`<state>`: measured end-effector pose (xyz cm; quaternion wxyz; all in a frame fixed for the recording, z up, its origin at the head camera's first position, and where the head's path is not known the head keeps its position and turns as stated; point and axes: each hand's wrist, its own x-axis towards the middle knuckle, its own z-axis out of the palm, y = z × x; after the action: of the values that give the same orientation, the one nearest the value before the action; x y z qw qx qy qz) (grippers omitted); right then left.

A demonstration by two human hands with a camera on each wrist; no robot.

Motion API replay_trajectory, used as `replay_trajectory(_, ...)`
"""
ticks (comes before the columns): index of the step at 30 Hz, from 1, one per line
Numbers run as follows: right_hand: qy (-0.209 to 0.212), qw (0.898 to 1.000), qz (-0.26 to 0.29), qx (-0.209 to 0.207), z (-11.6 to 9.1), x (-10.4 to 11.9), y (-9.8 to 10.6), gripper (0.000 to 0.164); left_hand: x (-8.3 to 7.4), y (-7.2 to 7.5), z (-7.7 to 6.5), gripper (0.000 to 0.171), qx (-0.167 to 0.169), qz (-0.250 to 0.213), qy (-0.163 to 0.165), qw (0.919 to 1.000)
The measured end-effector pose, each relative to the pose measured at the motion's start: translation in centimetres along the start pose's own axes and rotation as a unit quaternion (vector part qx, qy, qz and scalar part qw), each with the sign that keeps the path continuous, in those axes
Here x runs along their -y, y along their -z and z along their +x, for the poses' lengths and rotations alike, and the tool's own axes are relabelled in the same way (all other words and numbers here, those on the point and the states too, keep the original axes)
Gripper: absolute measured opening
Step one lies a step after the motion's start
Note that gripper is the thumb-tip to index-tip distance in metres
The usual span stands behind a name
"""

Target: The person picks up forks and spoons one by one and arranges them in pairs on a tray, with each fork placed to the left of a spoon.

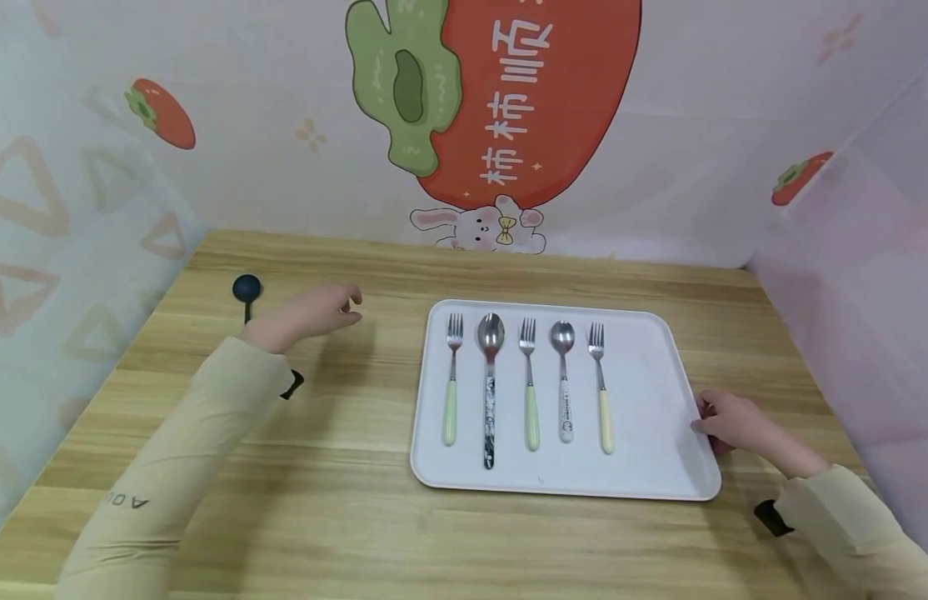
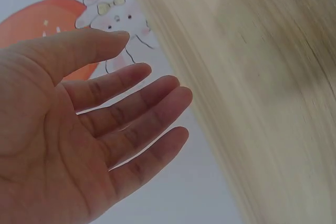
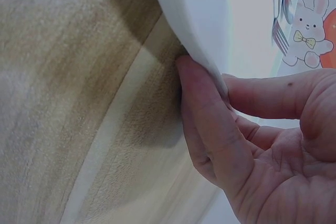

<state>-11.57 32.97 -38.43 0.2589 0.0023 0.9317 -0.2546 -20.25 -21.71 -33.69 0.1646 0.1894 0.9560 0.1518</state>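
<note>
A white tray (image 1: 659, 400) lies on the wooden table, bearing a row of cutlery. From left to right come a green-handled fork (image 1: 451, 408), a large spoon with a patterned handle (image 1: 490, 417), another green-handled fork (image 1: 532, 417), a smaller white-handled spoon (image 1: 566, 408) and a cream-handled fork (image 1: 606, 421). My right hand (image 1: 737, 423) pinches the tray's right rim, thumb on top and fingers underneath, as the right wrist view shows. Left of the tray my left hand (image 1: 310, 315) hovers above the table, its fingers relaxed and spread with nothing in them.
A black ladle-like utensil (image 1: 246, 289) lies at the table's far left, its handle partly hidden behind my left arm. The wooden table (image 1: 344, 533) ends at a back wall covered with a printed sheet (image 1: 659, 208). Similar sheets hang on both sides.
</note>
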Motion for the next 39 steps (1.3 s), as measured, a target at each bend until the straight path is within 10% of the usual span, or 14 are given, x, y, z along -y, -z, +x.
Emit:
replay_trajectory(15, 0.006, 1.000, 0.006, 0.000, 0.1, -0.1, -0.1, 0.012, 4.6, 1.4, -1.0, 0.040, 0.010, -0.025, 0.089, 0.9957)
replay_trajectory(39, 0.005, 1.000, -0.004, 0.000, 0.4, -0.3, 0.0, 0.014, 9.3, 1.5, -3.1, 0.039, -0.054, -0.110, 0.226, 0.9664)
